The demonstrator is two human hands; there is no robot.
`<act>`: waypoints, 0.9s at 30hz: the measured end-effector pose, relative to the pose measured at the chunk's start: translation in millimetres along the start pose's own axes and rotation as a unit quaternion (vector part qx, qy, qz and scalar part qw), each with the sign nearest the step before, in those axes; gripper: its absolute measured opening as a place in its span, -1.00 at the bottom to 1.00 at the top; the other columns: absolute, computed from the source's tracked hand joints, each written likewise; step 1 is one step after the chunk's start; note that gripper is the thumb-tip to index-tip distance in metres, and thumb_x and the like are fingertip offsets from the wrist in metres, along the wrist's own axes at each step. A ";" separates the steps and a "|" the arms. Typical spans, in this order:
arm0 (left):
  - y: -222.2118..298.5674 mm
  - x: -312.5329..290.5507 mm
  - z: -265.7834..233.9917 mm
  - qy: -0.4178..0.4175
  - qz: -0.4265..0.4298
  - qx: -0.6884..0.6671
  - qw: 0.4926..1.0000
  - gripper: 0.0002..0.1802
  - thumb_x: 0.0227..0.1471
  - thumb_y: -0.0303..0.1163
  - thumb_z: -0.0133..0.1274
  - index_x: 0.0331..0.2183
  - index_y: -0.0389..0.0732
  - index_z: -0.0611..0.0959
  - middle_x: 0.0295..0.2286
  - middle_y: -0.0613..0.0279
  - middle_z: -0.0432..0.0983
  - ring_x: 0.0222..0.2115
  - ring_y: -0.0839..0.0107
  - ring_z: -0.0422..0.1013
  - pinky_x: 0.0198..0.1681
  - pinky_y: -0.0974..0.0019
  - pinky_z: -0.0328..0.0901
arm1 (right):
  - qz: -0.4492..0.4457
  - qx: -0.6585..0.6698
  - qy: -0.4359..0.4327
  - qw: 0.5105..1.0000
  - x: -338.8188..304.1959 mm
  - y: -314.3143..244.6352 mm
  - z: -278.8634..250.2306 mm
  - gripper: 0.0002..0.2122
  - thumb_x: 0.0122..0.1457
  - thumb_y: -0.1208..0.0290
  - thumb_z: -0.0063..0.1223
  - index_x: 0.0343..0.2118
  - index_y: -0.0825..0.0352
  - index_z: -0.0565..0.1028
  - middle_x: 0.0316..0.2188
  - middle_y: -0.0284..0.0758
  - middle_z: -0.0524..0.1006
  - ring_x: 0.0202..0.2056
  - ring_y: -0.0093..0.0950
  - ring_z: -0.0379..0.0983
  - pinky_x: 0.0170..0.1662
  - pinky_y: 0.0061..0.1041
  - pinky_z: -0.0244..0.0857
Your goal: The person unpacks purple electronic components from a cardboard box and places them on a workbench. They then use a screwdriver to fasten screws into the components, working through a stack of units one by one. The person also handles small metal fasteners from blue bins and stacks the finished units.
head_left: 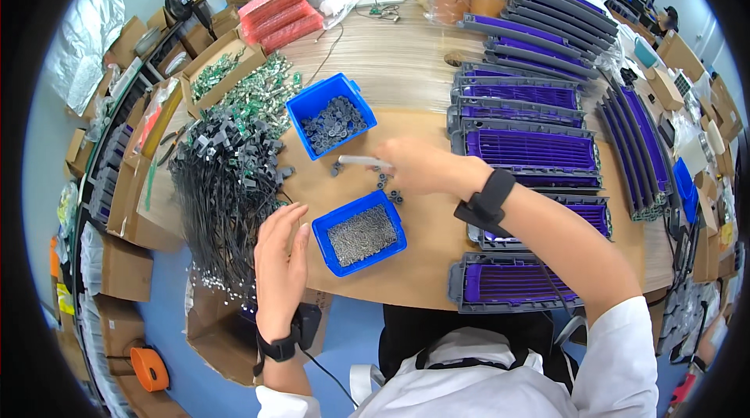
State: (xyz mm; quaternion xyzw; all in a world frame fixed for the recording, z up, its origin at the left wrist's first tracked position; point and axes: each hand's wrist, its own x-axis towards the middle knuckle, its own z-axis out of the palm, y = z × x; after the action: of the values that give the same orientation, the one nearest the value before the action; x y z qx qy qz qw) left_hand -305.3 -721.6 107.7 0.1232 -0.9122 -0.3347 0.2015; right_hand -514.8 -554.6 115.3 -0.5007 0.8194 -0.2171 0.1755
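Observation:
My right hand (418, 166) is over the middle of the table, its fingers closed round one end of a pale, slim stick-shaped piece (363, 160) that points left. Beneath and beside that hand lie a few small dark grey round parts (394, 198). More of these grey parts (337, 123) fill a blue bin (300, 130) beyond it. Nearer to me, a second blue bin (361, 267) holds many small metal pieces (363, 236), perhaps screws. Left of this bin, my left hand (282, 262) hovers with its fingers stretched out and nothing visible in it.
A heap of black cables with connectors (226, 160) lies on the left, beside green circuit boards (266, 86). Grey-and-purple slatted panels (531, 146) line the right side. Red bubble-wrapped packs (280, 13) lie at the back. A cardboard box (219, 340) stands below the table's front edge.

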 end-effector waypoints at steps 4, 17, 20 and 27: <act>-1.6 17.0 5.1 -0.146 0.049 0.026 0.988 -0.37 -0.03 -0.30 0.22 0.05 -0.35 0.43 0.04 -0.11 0.34 0.09 -0.01 0.24 0.15 0.11 0.16 | -0.075 0.027 0.070 0.994 26.7 15.4 37.4 -0.66 -0.03 0.65 -0.01 -0.11 0.40 0.50 -0.19 -0.05 0.54 -0.12 -0.09 0.47 -0.08 -0.19 0.36; -1.4 -8.2 13.5 -0.153 0.070 0.077 0.983 -0.13 -0.20 -0.41 0.32 0.15 -0.27 0.30 0.01 -0.07 0.29 0.01 0.00 0.27 0.10 0.19 0.20 | -0.011 -0.023 -0.054 0.998 26.0 7.1 26.1 -0.80 0.05 0.50 -0.03 -0.30 0.41 0.59 -0.32 0.01 0.58 -0.24 -0.06 0.53 -0.19 -0.18 0.41; 1.6 -16.6 9.6 -0.127 0.082 0.034 0.988 -0.04 -0.28 -0.37 0.38 0.16 -0.25 0.29 0.04 -0.05 0.26 0.05 -0.01 0.24 0.13 0.14 0.19 | -0.023 0.009 -0.104 0.994 -2.7 13.0 2.4 -0.80 0.03 0.52 -0.02 -0.30 0.43 0.58 -0.36 0.01 0.58 -0.28 -0.08 0.54 -0.23 -0.18 0.41; 19.5 -21.0 25.5 -0.126 0.120 0.057 0.983 0.06 -0.38 -0.37 0.44 0.17 -0.24 0.26 0.09 -0.05 0.18 0.08 -0.07 0.16 0.11 0.04 0.18 | -0.041 -0.074 0.143 0.986 7.6 49.3 26.0 -0.76 -0.06 0.61 -0.08 -0.32 0.41 0.58 -0.40 -0.02 0.59 -0.30 -0.05 0.53 -0.23 -0.18 0.41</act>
State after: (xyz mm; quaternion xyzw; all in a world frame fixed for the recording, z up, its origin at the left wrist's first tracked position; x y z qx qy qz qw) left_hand -299.9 -685.2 96.9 -0.0192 -0.9559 -0.2687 0.1168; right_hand -541.7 -546.2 66.6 -0.5089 0.8288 -0.2323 0.0102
